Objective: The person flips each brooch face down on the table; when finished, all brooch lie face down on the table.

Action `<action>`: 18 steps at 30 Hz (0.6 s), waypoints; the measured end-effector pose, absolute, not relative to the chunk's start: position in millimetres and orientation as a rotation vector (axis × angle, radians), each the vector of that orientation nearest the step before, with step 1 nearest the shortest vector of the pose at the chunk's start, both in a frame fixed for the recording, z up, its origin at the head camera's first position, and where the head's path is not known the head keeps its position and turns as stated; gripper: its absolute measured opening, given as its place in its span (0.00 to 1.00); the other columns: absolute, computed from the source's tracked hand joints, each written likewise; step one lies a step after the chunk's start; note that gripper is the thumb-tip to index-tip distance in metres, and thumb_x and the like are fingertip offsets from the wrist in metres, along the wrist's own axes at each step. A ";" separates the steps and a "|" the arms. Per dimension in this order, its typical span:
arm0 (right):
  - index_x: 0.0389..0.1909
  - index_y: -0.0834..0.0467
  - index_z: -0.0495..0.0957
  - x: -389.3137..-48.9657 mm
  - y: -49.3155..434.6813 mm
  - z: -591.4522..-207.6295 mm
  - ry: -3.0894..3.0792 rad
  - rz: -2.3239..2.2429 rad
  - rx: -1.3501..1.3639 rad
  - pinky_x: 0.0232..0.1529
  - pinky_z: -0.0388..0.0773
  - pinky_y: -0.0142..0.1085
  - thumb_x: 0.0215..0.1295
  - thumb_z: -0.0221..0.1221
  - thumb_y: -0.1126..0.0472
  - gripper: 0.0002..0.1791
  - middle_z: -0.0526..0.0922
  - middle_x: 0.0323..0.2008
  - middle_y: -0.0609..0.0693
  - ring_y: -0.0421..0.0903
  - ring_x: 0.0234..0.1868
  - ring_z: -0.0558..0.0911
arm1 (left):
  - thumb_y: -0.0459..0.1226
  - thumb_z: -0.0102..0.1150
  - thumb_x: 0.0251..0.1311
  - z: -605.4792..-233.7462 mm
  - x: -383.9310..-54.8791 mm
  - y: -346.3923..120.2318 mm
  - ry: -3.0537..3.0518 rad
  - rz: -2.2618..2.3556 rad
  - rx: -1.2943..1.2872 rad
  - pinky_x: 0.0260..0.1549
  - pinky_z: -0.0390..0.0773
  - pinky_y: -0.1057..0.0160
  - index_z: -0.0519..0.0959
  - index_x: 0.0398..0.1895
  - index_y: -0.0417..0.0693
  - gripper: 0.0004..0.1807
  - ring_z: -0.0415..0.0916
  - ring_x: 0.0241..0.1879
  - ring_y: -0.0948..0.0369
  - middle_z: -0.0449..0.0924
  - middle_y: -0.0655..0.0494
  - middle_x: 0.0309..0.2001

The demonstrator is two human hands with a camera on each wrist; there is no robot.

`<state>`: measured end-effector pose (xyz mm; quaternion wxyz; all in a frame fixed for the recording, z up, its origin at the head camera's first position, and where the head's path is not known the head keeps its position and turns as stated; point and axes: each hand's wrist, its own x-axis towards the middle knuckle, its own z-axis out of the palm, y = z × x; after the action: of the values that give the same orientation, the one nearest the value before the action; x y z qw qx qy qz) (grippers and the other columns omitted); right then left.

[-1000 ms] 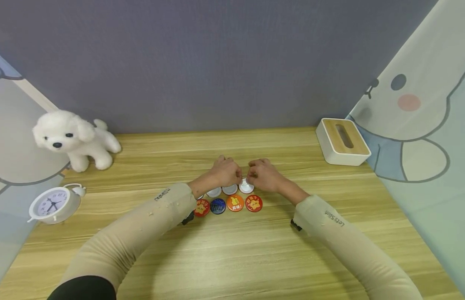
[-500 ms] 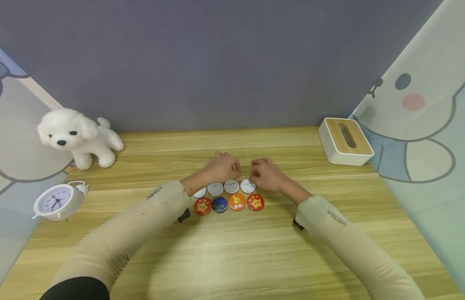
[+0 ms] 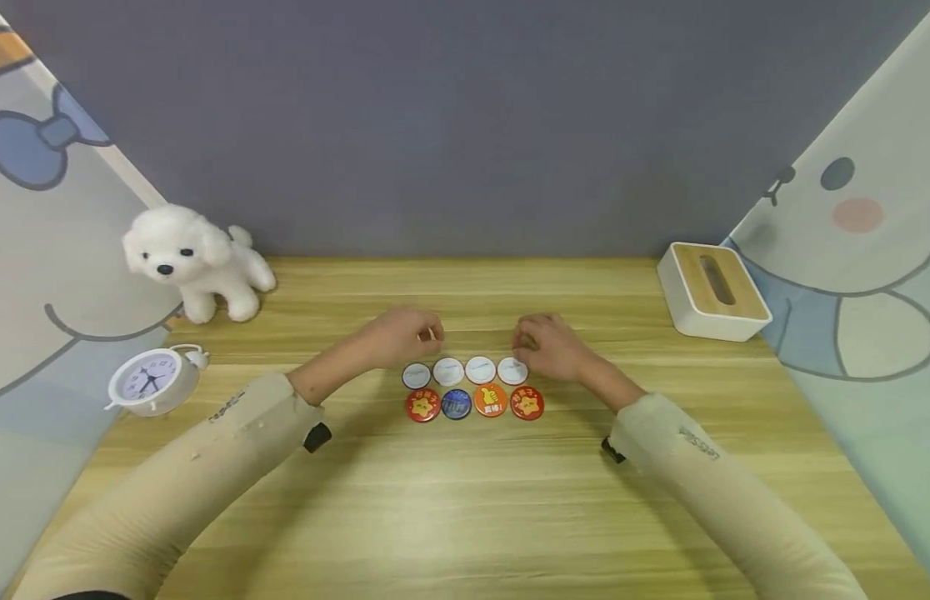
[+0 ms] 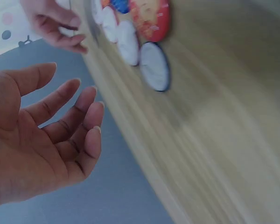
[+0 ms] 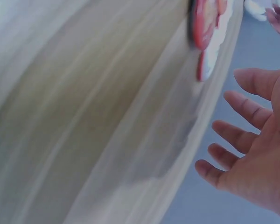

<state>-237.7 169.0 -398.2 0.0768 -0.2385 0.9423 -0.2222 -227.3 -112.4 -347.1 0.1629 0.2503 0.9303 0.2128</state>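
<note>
— Fingers (image 3: 434,330) first: how do they look in the head view?
— On the left hand (image 3: 401,336) they curl loosely, thumb and forefinger apart, holding nothing. That hand hangs just behind the left end of the badges.
— And the right hand (image 3: 553,347)?
— Bent too, with a gap inside the thumb and forefinger, right by the rightmost white badge (image 3: 512,372). From here I can't tell whether it touches.
— How do the badges lie?
— Flat on the counter (image 3: 465,500), in two rows of four. The far row is white; the near one runs red (image 3: 423,405), blue (image 3: 457,404), orange (image 3: 491,401), red (image 3: 527,402) from the left. A toy dog (image 3: 210,265) and an alarm clock (image 3: 152,382) stand at the left, a tissue box (image 3: 693,292) at the right.
— Left wrist view?
— Left fingers bent and apart, palm showing, clear of a dark-rimmed white badge (image 4: 155,66).
— Right wrist view?
— Fingers spread, empty. A gap shows between the thumb and the nearest white badge; the badges there are blurred.
</note>
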 end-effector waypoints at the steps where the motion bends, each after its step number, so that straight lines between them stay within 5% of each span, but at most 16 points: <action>1: 0.48 0.59 0.81 -235.4 166.6 -396.9 2.835 -0.659 -0.736 0.72 0.56 0.60 0.67 0.60 0.58 0.13 0.74 0.65 0.64 0.66 0.71 0.66 | 0.43 0.57 0.71 -347.4 -222.1 -116.4 2.652 0.592 0.708 0.46 0.79 0.54 0.82 0.48 0.48 0.12 0.81 0.46 0.54 0.85 0.50 0.46; 9: 0.61 0.58 0.77 -208.0 131.6 -387.4 2.847 -0.548 -1.012 0.71 0.60 0.60 0.68 0.60 0.54 0.23 0.70 0.70 0.62 0.64 0.72 0.64 | 0.45 0.58 0.69 -357.6 -185.9 -142.3 2.643 0.527 0.603 0.44 0.79 0.55 0.82 0.49 0.48 0.13 0.80 0.42 0.58 0.84 0.55 0.41; 18: 0.53 0.52 0.83 -188.9 77.7 -397.3 2.729 -0.469 -1.079 0.71 0.56 0.65 0.65 0.65 0.49 0.19 0.67 0.72 0.59 0.63 0.76 0.58 | 0.45 0.61 0.67 -382.0 -164.1 -151.4 2.684 0.493 0.545 0.33 0.76 0.61 0.82 0.48 0.46 0.14 0.76 0.30 0.64 0.84 0.58 0.33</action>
<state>-188.9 77.7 -397.3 0.0846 -0.3618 0.9150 -0.1571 -164.1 -151.4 -382.0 0.1784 0.1928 0.9490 0.1745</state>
